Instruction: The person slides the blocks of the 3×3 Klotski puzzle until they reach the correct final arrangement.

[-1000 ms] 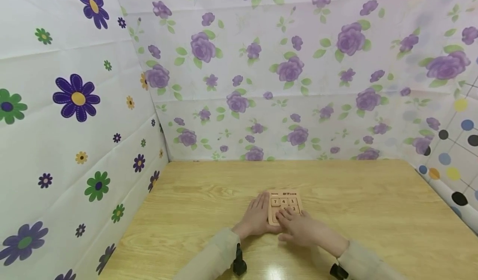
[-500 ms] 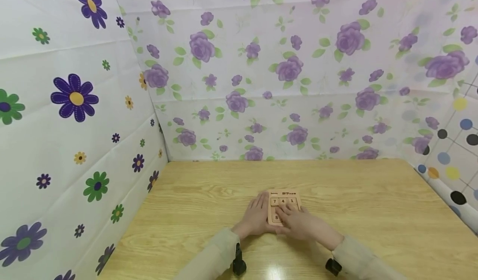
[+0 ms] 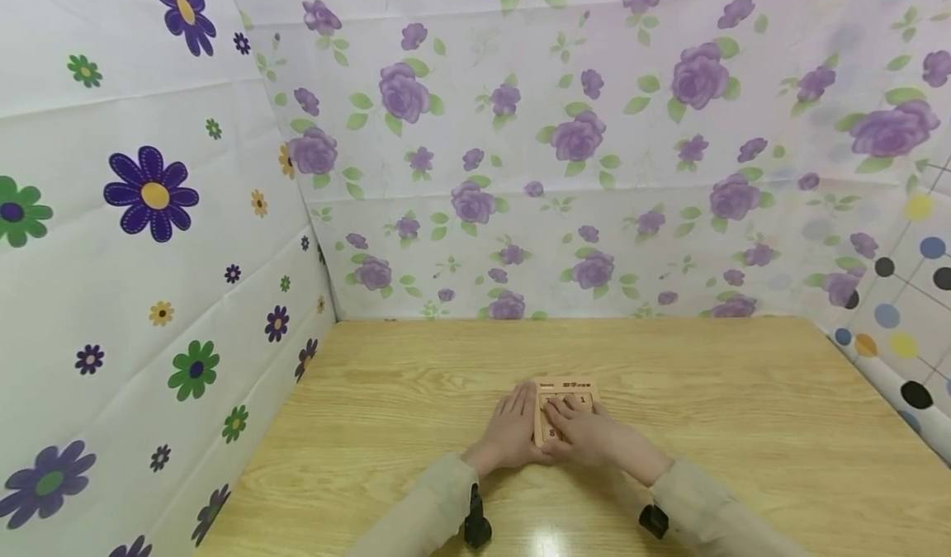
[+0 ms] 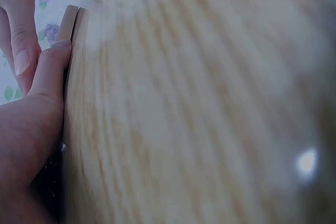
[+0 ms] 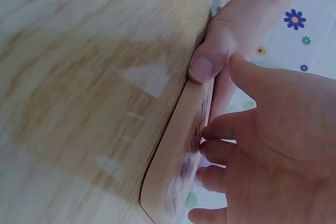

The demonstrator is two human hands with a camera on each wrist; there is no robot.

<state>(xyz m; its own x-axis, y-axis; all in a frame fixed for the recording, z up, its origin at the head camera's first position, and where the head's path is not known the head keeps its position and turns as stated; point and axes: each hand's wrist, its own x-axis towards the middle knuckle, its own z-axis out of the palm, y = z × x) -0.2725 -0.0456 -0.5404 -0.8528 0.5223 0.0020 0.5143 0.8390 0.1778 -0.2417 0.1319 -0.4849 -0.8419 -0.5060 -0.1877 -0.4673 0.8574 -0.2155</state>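
Observation:
A wooden number sliding puzzle (image 3: 568, 384) lies flat on the table in the head view. My left hand (image 3: 508, 433) holds its near left corner, fingers extended along the left edge and thumb (image 5: 202, 69) against the near edge. From the right, my right hand (image 3: 594, 435) reaches over the puzzle with fingertips on the upper and middle tiles. The right wrist view shows these slightly bent fingers (image 5: 223, 151) touching its face. Tiles 1 (image 3: 583, 400) and 8 (image 3: 552, 433) are readable; the right hand hides most others.
The wood-grain table (image 3: 416, 367) extends around the puzzle. A rose-patterned cloth (image 3: 520, 144) hangs behind it, a daisy-patterned cloth (image 3: 245, 309) borders the left, and a dotted cloth (image 3: 906, 318) the right. Black straps (image 3: 654, 521) circle the wrists.
My right hand has slid away from me across the puzzle, its fingertips passing from the lower rows to the upper tiles. The 8 has come into sight. My left hand stays put.

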